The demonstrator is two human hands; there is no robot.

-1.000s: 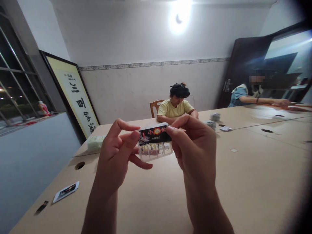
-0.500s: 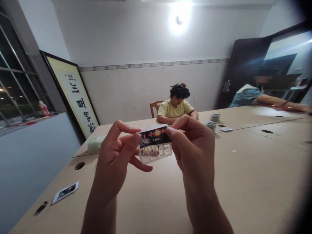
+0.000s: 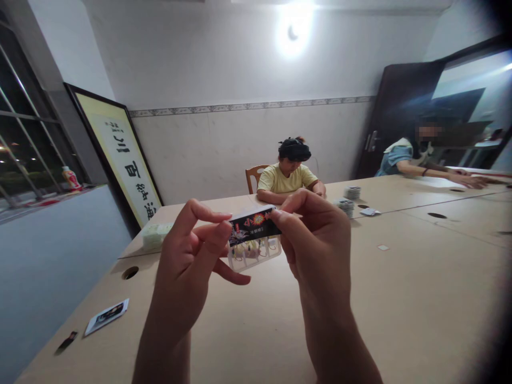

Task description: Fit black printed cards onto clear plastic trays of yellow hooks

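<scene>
Clear case — one — pinched by left hand and right hand, fingertips nearly closed.

A case sits between the left hand and right hand.

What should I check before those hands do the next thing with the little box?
1. Left fingers at the box's left end: ok.
2. Right fingers at its upper right corner: ok.
3. Label across the upper part: ok.
4. Label stuck down flat everywhere: cannot tell, fingers hide both ends.
5. Box level: not ok, its left end tilts lower.
6. All the bits inside in place: cannot tell, too small.
</scene>
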